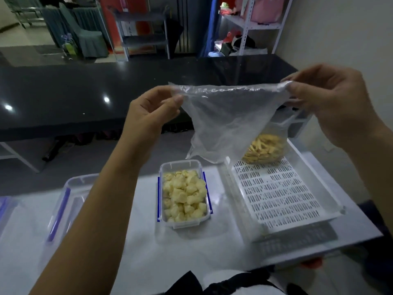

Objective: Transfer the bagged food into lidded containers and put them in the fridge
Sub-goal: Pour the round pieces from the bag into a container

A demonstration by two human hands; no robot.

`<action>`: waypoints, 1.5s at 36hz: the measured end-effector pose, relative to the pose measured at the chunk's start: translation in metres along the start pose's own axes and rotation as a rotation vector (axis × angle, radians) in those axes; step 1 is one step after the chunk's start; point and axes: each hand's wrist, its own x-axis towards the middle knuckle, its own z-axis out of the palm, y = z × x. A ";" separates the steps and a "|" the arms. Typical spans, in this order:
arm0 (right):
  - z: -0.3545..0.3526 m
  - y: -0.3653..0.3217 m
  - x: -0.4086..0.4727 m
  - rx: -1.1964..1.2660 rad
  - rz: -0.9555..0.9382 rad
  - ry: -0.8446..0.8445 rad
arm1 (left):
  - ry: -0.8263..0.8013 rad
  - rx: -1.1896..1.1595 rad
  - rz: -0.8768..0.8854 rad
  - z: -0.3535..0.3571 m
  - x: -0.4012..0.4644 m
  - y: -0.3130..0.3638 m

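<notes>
An empty clear plastic bag [225, 120] is stretched in the air between both hands. My left hand [153, 111] pinches its left top corner and my right hand [331, 103] pinches its right top corner. Below the bag, a clear container [182, 223] with blue side clips stands without a lid on the white table, filled with pale yellow chunks [184, 196]. A second bag of yellow strips [264, 149] sits at the far end of a white slotted tray [282, 199].
More clear containers or lids with blue clips [63, 201] lie on the table's left side, partly behind my left forearm. A long black counter [85, 99] runs across behind the table. Shelving stands at the far wall.
</notes>
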 end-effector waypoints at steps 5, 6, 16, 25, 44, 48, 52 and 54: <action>-0.033 -0.013 -0.008 0.239 0.174 0.086 | -0.445 0.250 -0.047 0.041 0.006 -0.014; -0.040 -0.013 -0.009 0.268 0.210 0.107 | -0.464 0.272 -0.045 0.057 0.007 -0.018; -0.130 0.016 -0.020 0.169 0.458 0.321 | -0.354 -0.207 -0.317 0.190 0.007 -0.042; -0.151 0.141 -0.022 -0.120 0.736 0.194 | -0.190 0.003 -0.499 0.238 -0.039 -0.074; -0.083 0.228 -0.107 -0.653 0.301 -0.711 | -0.102 0.715 -0.621 0.235 -0.105 -0.108; -0.067 0.225 -0.092 -0.533 0.236 -0.727 | 0.114 0.689 -0.708 0.218 -0.121 -0.104; -0.038 0.193 -0.080 -0.156 0.317 -0.690 | 0.383 0.638 -0.809 0.191 -0.136 -0.095; -0.021 0.175 -0.082 0.058 0.428 -0.693 | 0.495 0.604 -0.855 0.177 -0.144 -0.090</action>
